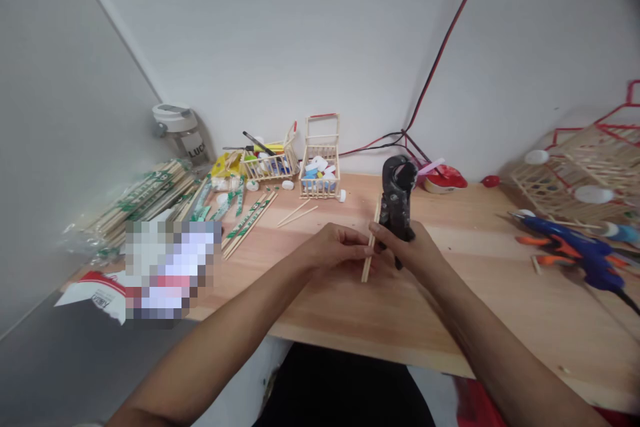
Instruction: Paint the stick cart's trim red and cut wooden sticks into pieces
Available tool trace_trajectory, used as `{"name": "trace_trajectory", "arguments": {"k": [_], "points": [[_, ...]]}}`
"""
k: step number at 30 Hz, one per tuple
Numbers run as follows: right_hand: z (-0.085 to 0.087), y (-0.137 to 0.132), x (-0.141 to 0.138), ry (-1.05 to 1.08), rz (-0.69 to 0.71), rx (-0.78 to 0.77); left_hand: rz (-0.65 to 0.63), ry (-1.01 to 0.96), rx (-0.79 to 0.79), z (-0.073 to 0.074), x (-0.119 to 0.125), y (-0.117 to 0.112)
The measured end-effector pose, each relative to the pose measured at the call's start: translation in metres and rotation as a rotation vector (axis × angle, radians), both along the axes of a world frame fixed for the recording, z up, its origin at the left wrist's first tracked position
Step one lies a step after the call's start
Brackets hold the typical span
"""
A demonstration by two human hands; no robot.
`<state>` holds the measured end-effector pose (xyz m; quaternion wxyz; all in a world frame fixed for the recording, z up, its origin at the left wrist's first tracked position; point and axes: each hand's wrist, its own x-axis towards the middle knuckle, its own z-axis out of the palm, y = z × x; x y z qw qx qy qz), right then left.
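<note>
My left hand (337, 248) pinches a few slim wooden chopsticks (367, 268), which stand at a steep slant above the table. In my right hand (413, 243) is a black hand cutter (397, 203) with a rounded, hooked head pointing up. The right thumb also touches the chopsticks, right beside the cutter. Whether the cutter's jaws are apart cannot be made out. Two short stick pieces (297, 215) lie on the table beyond my left hand, near paper-sleeved chopsticks (250, 227).
Two small stick-built carts (320, 170) filled with caps and bits stand by the wall; the left cart (270, 163) also holds pens. Left are chopstick bundles (145, 200) and a lidded jar (177, 130). Right are a blue glue gun (575, 247) and a larger stick cart (555, 173).
</note>
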<state>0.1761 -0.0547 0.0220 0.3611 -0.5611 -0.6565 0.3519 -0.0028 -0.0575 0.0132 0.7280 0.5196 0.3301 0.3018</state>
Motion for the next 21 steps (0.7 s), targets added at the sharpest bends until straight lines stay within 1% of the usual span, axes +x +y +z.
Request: {"name": "trace_trajectory", "arguments": {"k": [2, 6, 9, 12, 14, 17, 19, 21], "points": [[0.000, -0.001, -0.001, -0.074, 0.012, 0.099, 0.063, 0.075, 0.143, -0.002, 0.000, 0.001], [0.002, -0.005, 0.000, -0.187, 0.129, 0.284, 0.142, 0.195, 0.369, 0.001, 0.002, -0.002], [0.002, -0.008, 0.002, -0.208, 0.166, 0.371, 0.215, 0.306, 0.509, 0.007, 0.003, -0.007], [0.001, -0.008, 0.003, -0.168, 0.166, 0.397, 0.268, 0.400, 0.619, 0.010, 0.004, -0.010], [-0.001, -0.008, 0.002, -0.144, 0.165, 0.376, 0.273, 0.418, 0.636, 0.010, 0.003, -0.010], [-0.003, -0.008, 0.000, -0.135, 0.165, 0.333, 0.254, 0.413, 0.597, 0.009, 0.002, -0.009], [-0.003, -0.007, -0.001, -0.132, 0.129, 0.305, 0.242, 0.392, 0.576, 0.009, 0.002, -0.009], [-0.003, -0.007, -0.001, -0.107, 0.059, 0.266, 0.232, 0.356, 0.568, 0.010, 0.001, -0.009]]}}
